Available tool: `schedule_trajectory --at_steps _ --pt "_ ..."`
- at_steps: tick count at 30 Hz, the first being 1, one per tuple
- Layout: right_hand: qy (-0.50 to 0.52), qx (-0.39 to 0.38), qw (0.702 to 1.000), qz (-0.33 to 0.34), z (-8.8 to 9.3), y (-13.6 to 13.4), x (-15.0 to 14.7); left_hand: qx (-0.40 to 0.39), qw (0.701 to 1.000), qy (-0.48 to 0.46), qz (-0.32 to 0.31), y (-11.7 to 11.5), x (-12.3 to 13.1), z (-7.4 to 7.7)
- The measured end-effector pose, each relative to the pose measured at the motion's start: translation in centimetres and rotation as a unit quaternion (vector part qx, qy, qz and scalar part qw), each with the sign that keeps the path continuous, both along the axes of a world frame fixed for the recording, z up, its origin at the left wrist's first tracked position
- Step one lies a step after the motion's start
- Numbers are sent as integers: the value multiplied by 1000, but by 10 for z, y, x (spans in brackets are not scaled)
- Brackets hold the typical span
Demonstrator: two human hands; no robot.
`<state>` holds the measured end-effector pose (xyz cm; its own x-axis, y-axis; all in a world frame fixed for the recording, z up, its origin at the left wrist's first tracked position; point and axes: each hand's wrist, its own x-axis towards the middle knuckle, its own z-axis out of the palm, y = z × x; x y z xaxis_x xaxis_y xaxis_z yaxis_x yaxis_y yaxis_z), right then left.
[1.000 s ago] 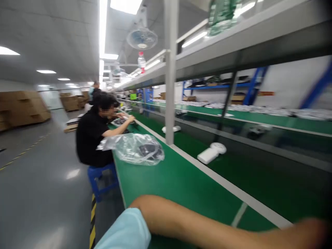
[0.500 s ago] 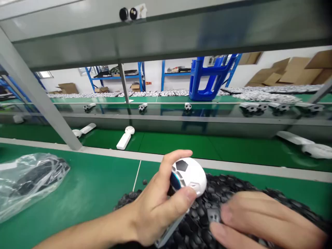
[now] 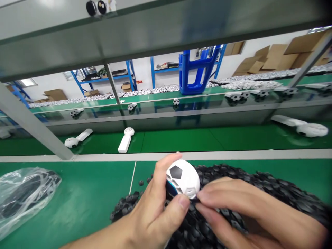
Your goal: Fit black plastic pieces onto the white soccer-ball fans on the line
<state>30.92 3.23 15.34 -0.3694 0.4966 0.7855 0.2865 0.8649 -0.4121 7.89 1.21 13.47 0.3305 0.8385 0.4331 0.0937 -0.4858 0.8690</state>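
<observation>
My left hand (image 3: 153, 214) grips a white ball-shaped part with black football patches (image 3: 183, 178), thumb and fingers wrapped round it. My right hand (image 3: 243, 214) comes in from the right, its fingertips pinched on a small black piece (image 3: 196, 200) pressed against the underside of the ball. Both hands hover over a heap of small black plastic pieces (image 3: 272, 193) on the green bench (image 3: 85, 193).
A clear plastic bag with dark parts (image 3: 23, 193) lies at the left. White handheld devices (image 3: 126, 138) rest on the lower green belt beyond a grey rail. A slanted grey post (image 3: 31, 124) stands at left. Blue stools (image 3: 193, 72) and cartons sit behind.
The view swung from the co-worker on the left down to the bench. My right hand rose from the black heap and brought a black piece up against the white ball.
</observation>
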Motion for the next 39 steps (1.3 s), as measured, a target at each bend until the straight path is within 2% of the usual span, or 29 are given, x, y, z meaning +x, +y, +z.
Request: schedule_trajectory --at_steps 3,5,7,10,13,18,20,22,25,27,30,32,34,35,36,38,39 --pt "67 -70 994 -48 -1 -6 -11 1 1000 -8 22 -2 4 -9" --pt "108 -140 983 -43 -1 -9 -17 -13 999 -12 36 -4 6 -14" --pt "134 -237 962 -10 -2 -9 -20 -23 999 -20 35 -4 8 -15" --pt "177 -371 911 48 -6 -5 -21 -28 999 -37 17 -3 11 -11" --pt "226 -420 874 95 -10 0 -20 -14 999 -49 7 0 14 -5" --pt "196 -521 811 180 -4 4 -22 -23 999 -35 18 1 16 1" --pt "206 -511 814 184 1 4 -24 -23 998 -55 0 1 20 2" --pt "211 -482 831 180 3 1 -26 -10 997 -81 -3 -1 26 2" --pt "219 -437 854 178 2 -4 -29 1 996 -68 54 -6 35 1" --pt "227 -426 858 175 1 -7 -31 29 995 -44 85 -9 39 -1" --pt "223 -436 852 186 -1 -6 -31 49 994 -42 84 -10 36 1" --pt "217 -454 843 191 0 -1 -28 -15 997 -56 49 -7 27 8" --pt "204 -469 841 177 1 5 -22 -115 988 -98 21 -2 16 18" --pt "172 -463 854 160 1 8 -18 -158 980 -122 25 0 10 25" --pt "104 -442 881 130 0 10 -15 -186 971 -143 45 2 4 31" --pt "-104 -348 930 50 -7 13 -9 -192 961 -163 111 4 -4 42" --pt "-204 -291 935 12 -13 13 -8 -183 960 -161 141 5 -6 46"
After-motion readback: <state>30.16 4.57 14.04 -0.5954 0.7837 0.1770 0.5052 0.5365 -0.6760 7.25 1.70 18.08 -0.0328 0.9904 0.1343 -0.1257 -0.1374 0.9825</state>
